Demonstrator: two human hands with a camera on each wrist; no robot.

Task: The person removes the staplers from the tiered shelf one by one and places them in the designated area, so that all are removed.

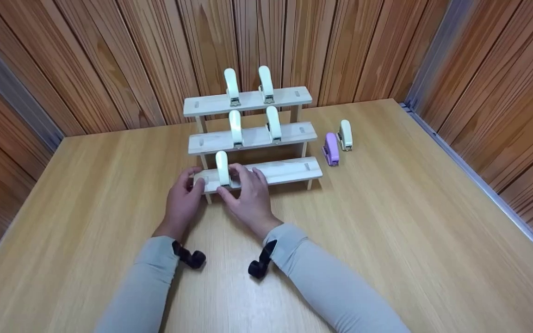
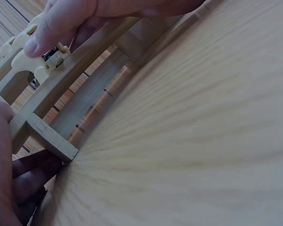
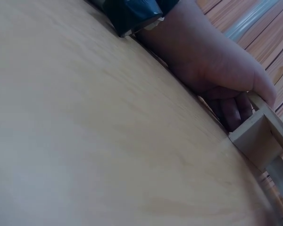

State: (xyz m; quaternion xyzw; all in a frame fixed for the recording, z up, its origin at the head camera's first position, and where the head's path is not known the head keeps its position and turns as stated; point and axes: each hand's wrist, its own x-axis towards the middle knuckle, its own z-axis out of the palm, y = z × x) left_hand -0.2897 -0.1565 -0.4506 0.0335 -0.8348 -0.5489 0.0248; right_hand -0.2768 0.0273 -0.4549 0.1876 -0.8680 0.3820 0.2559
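Observation:
A three-tier wooden rack (image 1: 289, 171) stands on the table. My left hand (image 1: 183, 199) grips the left end of its lowest shelf, thumb on top; the left wrist view shows its fingers (image 2: 35, 176) curled beside the shelf's leg. A cream stapler (image 1: 222, 167) stands upright on that shelf, toward the left. My right hand (image 1: 250, 196) holds this stapler low down, thumb in front and fingers at its right side. Two pale staplers (image 1: 235, 127) stand on the middle shelf, and two more staplers (image 1: 232, 85) on the top shelf.
Right of the rack, a purple stapler (image 1: 331, 149) and a white stapler (image 1: 345, 135) stand on the table (image 1: 410, 222). Wood-panelled walls (image 1: 359, 51) enclose the back and sides. A black camera (image 1: 258, 268) is strapped at the right wrist, another camera (image 1: 196, 259) at the left.

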